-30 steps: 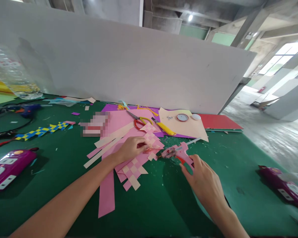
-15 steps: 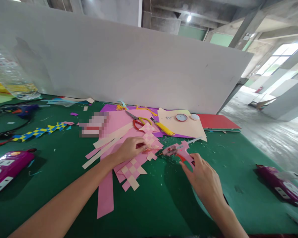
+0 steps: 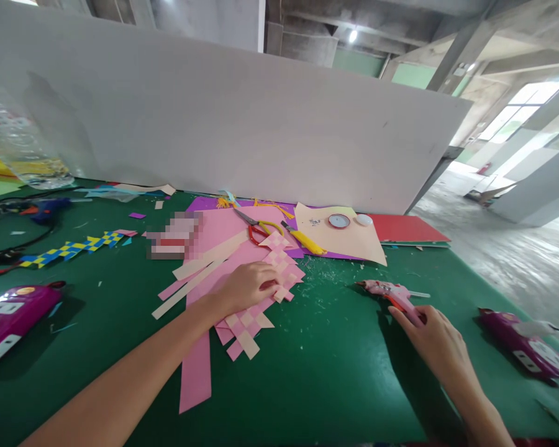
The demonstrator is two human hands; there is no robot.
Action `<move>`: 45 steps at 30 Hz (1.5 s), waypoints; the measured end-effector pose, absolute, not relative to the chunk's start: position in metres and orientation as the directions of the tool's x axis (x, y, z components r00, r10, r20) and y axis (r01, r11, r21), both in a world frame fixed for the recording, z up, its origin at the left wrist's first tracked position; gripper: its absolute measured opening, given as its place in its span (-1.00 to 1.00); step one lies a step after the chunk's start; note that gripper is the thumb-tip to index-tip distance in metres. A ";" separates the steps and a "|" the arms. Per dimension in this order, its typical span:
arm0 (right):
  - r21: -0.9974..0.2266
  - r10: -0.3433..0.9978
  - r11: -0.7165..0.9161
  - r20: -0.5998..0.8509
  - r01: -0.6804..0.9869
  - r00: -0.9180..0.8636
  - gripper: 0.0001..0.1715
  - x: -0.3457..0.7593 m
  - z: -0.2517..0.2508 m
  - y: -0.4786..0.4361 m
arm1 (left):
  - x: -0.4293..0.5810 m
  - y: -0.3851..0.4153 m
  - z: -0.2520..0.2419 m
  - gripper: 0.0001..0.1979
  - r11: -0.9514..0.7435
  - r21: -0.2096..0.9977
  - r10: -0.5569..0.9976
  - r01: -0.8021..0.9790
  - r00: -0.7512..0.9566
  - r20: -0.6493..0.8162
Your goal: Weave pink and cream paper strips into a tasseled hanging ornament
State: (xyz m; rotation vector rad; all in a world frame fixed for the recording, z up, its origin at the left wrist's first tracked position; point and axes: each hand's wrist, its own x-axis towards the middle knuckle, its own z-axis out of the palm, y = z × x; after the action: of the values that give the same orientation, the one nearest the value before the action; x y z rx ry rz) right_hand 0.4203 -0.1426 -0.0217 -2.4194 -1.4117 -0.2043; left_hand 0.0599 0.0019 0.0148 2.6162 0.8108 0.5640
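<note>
A pink hot glue gun (image 3: 395,295) is in my right hand (image 3: 435,338), fingers closed round its handle, nozzle facing left. It is apart from the paper. My left hand (image 3: 251,285) rests on a woven pink and cream paper strip (image 3: 284,264), fingers bent and pressed onto it; the fingertips are partly hidden. The lower end of the weave (image 3: 245,335) sticks out below that hand. Pink paper sheets (image 3: 214,236) and loose cream strips (image 3: 193,285) lie under and beside it. Just behind the weave are scissors (image 3: 258,226) with red and yellow handles.
A yellow tassel (image 3: 307,241) and a round tin lid (image 3: 339,221) lie toward the back. Purple devices stand at left (image 3: 21,320) and right (image 3: 526,344). A blue and yellow woven strip (image 3: 72,249) lies left. A grey board (image 3: 242,118) walls off the green table's (image 3: 307,391) back.
My right hand has carried the glue gun to the right, away from the woven paper. My left hand stays on the weave, its fingers now pressed lower.
</note>
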 end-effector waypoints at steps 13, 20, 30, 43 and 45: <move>0.044 0.856 -0.238 0.481 0.970 0.189 -0.45 0.385 0.013 -0.150 | 0.063 -0.001 0.022 -0.78 -0.820 0.357 0.540 0.449 0.812 0.220; -0.042 0.883 0.429 0.227 0.902 -0.410 -0.65 0.278 0.029 -0.107 | 0.061 0.002 0.024 -0.83 -0.782 0.452 0.573 0.429 0.780 0.251; -0.087 0.869 0.495 0.037 0.865 -0.493 -0.76 0.261 0.030 -0.077 | 0.059 -0.001 0.027 -0.84 -0.787 0.475 0.539 0.394 0.814 0.217; -0.315 0.891 0.454 0.132 0.834 -0.435 -0.68 0.265 0.021 -0.073 | 0.064 0.006 0.016 -0.87 -0.705 0.525 0.640 0.477 0.747 0.182; -0.292 0.892 0.452 0.132 0.843 -0.432 -0.55 0.264 0.020 -0.070 | 0.064 0.006 0.015 -0.88 -0.699 0.528 0.646 0.482 0.742 0.178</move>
State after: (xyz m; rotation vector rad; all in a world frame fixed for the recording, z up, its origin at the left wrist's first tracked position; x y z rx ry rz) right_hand 0.2638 -0.0697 0.0196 -1.4940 -2.4384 0.2645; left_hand 0.0638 0.0058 0.0150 2.4873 0.8579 0.4889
